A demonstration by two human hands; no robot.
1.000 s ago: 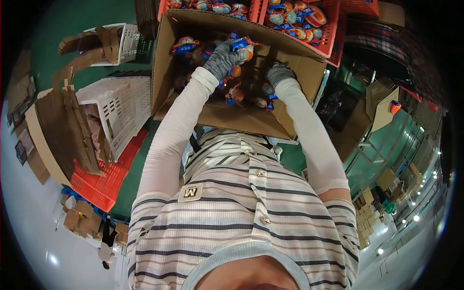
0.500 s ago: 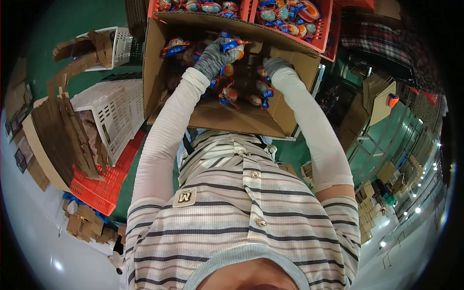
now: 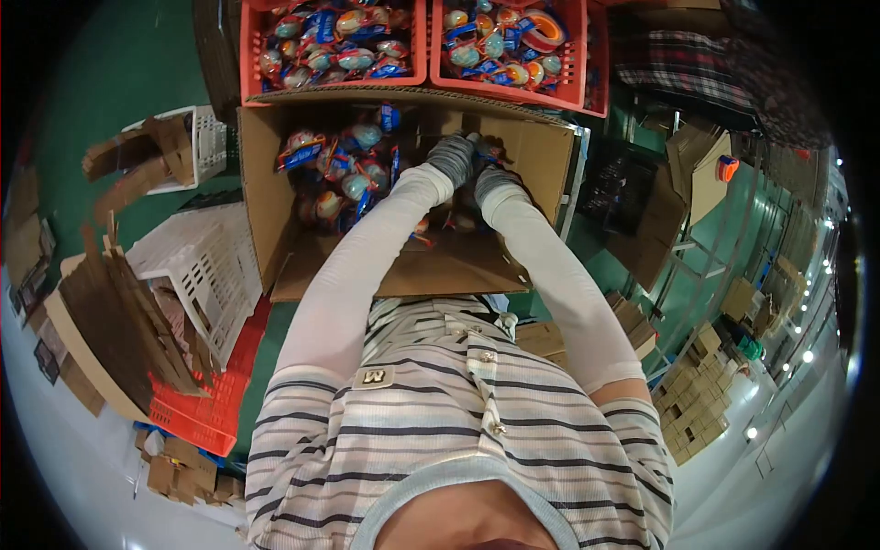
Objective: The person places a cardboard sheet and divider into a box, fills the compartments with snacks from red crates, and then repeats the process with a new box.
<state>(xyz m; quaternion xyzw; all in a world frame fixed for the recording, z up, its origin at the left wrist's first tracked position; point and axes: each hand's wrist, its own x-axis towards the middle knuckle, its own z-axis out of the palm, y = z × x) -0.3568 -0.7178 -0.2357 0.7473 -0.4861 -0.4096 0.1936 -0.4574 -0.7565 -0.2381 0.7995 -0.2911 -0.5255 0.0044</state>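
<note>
An open cardboard box point(image 3: 403, 280) holds several wrapped candy-like packets point(image 3: 356, 187) with blue and red wrappers, mostly heaped on its left side. Both hands wear grey gloves and reach down into the box. My left hand point(image 3: 451, 158) is right of the heap, its fingers pointing away and partly hidden. Close beside it, my right hand point(image 3: 496, 182) is near a packet at the box's far right part. The fingertips of both hands are too dark and covered to tell what they hold.
Two red crates point(image 3: 427, 55) full of similar packets stand beyond the box. White crates point(image 3: 203, 266) and a red crate point(image 3: 215, 408) with cardboard pieces lie to the left. A metal rack point(image 3: 694, 261) and cardboard are at the right.
My left hand has moved right and let go of the packet it held. My right hand has moved left and lower, so both hands are now close together. The view has shifted, showing more of the red crates.
</note>
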